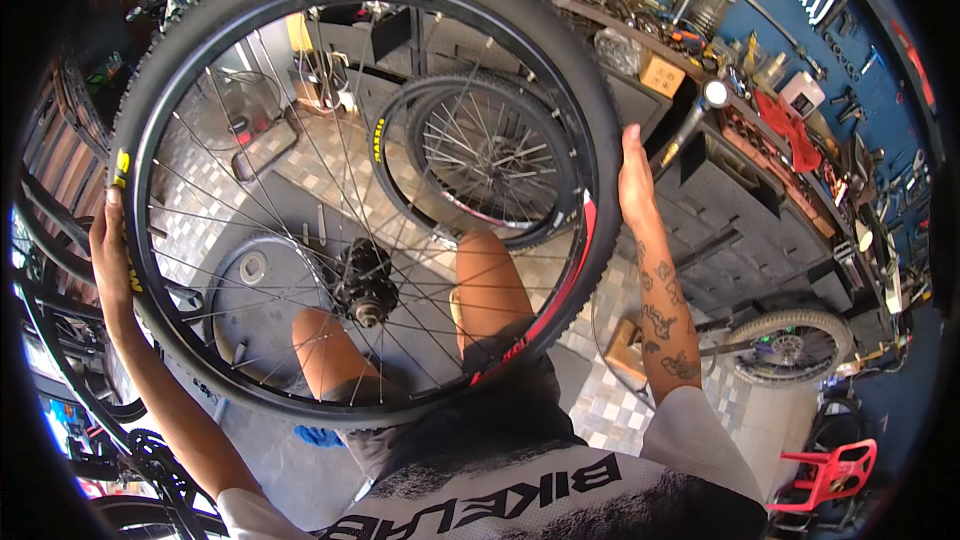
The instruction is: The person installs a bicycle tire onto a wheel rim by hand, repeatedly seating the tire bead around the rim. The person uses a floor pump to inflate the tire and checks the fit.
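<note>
Patterned floor tiles [605,420] and a blue wall [765,2] frame a bicycle workshop where a seated person holds a spoked wheel [370,285] in both bare hands. At far left, a black bicycle [150,450] stands beside the forearm. The left hand [110,245] presses against the left edge of the wheel, one digit straight along the tyre; the other fingers are hidden, and how far they curl cannot be told. Filling the center, the wheel sits over the person's knees [490,285], hub and cassette facing the viewer, its rim marked red at lower right. Through the spokes, a second wheel [497,158] lies on the floor. The right hand [635,180] is set against the opposite edge, one digit extended upward off the tread; its remaining fingers are out of sight, their bend unclear. Farther right, a brown box [662,72] rests on a cluttered bench above gray drawers [735,185], while another wheel [787,348] stands near a red plastic chair [835,470]
</note>
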`<control>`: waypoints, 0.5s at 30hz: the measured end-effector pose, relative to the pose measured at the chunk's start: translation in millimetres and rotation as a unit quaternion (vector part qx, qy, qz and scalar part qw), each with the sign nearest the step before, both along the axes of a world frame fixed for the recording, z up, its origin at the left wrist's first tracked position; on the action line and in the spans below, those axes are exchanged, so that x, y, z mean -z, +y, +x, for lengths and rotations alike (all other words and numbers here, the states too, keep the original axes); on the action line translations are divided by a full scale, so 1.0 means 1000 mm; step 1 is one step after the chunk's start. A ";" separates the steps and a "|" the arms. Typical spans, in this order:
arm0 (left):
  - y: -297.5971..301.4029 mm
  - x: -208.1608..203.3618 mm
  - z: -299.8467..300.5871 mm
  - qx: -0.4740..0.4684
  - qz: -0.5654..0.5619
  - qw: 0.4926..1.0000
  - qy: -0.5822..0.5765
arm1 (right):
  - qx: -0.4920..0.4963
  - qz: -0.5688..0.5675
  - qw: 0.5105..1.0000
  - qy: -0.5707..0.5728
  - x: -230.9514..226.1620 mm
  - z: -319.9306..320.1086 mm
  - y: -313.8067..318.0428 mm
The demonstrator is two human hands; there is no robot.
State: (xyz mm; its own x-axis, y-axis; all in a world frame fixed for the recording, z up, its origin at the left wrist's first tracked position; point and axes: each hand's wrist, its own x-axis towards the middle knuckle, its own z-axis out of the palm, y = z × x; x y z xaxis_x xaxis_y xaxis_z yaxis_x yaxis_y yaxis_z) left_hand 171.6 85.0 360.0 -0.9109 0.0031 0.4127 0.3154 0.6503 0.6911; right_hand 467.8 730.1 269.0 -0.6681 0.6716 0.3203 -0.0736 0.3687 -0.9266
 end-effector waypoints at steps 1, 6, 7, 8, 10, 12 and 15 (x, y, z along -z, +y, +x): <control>-0.001 0.001 -0.002 0.004 0.002 1.000 -0.005 | -0.011 -0.018 1.000 0.008 0.002 0.000 0.001; -0.011 0.005 -0.009 0.029 0.008 0.999 -0.037 | -0.012 0.011 1.000 0.008 0.005 0.002 0.006; -0.016 0.007 -0.010 0.035 0.014 0.998 -0.058 | -0.009 0.017 1.000 -0.015 0.004 0.002 0.008; -0.022 0.012 -0.011 0.039 0.010 0.999 -0.025 | -0.006 0.023 0.999 -0.039 0.005 0.003 0.009; -0.035 0.027 -0.009 0.066 0.040 0.993 -0.094 | 0.015 0.028 0.998 -0.046 0.007 0.005 0.011; -0.044 0.058 0.001 0.052 0.094 0.991 -0.082 | 0.029 0.036 0.998 -0.031 0.013 0.009 0.015; -0.042 0.128 0.037 0.092 0.325 0.907 -0.251 | 0.051 0.064 0.997 -0.003 0.027 0.013 0.027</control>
